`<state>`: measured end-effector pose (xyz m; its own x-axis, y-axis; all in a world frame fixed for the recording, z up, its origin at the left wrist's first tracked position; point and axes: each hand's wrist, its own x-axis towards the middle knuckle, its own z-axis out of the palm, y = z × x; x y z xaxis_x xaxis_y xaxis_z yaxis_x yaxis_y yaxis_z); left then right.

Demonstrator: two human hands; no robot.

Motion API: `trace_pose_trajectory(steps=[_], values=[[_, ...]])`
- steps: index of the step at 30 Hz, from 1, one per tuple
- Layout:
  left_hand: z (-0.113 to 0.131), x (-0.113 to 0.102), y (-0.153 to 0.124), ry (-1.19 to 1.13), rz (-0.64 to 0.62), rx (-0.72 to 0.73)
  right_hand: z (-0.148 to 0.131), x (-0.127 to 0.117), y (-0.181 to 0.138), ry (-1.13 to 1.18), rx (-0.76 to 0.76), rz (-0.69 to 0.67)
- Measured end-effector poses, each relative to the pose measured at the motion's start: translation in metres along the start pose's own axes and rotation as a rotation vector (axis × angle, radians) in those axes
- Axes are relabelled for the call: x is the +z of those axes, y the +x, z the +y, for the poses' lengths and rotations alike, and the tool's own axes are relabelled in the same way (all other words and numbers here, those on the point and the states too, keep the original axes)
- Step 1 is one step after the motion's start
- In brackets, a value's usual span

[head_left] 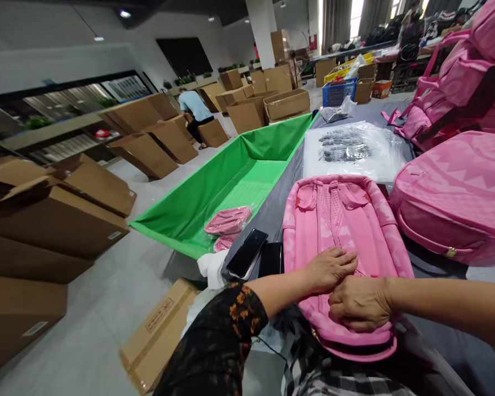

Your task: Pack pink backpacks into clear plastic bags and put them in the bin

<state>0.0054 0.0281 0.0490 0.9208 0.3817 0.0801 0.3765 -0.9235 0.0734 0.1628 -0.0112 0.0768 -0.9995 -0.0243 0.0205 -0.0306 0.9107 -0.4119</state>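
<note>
A pink backpack lies back side up in front of me, its padded shoulder straps spread along it and its lower end at my lap. On the middle of its back panel my left hand rests with fingers stretched out to the right. My right hand is closed just below it, touching the backpack's lower part. What its curled fingers hold is hidden under the hand. Both hands meet over the straps. To the right stands a larger pink backpack, apart from my hands.
Clear plastic bags are stacked behind the backpack. Phones lie at the table's left edge. A green fabric bin holds wrapped pink items. Cardboard boxes fill the left floor. A person sits farther back. Pink bags are piled right.
</note>
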Motion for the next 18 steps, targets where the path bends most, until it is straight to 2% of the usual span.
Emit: trace_pose_trajectory(steps=[6,10,13,15,16,18], values=[[0.009,0.026,-0.008,0.018,0.162,-0.290,0.032,0.040,-0.002,0.037,-0.113,0.199],[0.012,0.031,-0.007,-0.044,0.244,-0.558,0.023,0.049,-0.002,-0.098,-0.029,0.189],[0.023,0.021,-0.014,-0.137,0.152,-0.584,0.014,0.038,-0.004,-0.222,-0.002,0.179],[0.034,0.011,-0.025,-0.184,0.077,-0.551,0.022,0.020,-0.009,-0.293,0.065,0.279],[0.039,0.005,-0.031,-0.207,0.049,-0.531,0.032,0.008,-0.013,-0.322,0.147,0.354],[0.044,-0.012,-0.040,-0.264,-0.010,-0.497,0.061,-0.016,-0.022,-0.375,0.465,0.495]])
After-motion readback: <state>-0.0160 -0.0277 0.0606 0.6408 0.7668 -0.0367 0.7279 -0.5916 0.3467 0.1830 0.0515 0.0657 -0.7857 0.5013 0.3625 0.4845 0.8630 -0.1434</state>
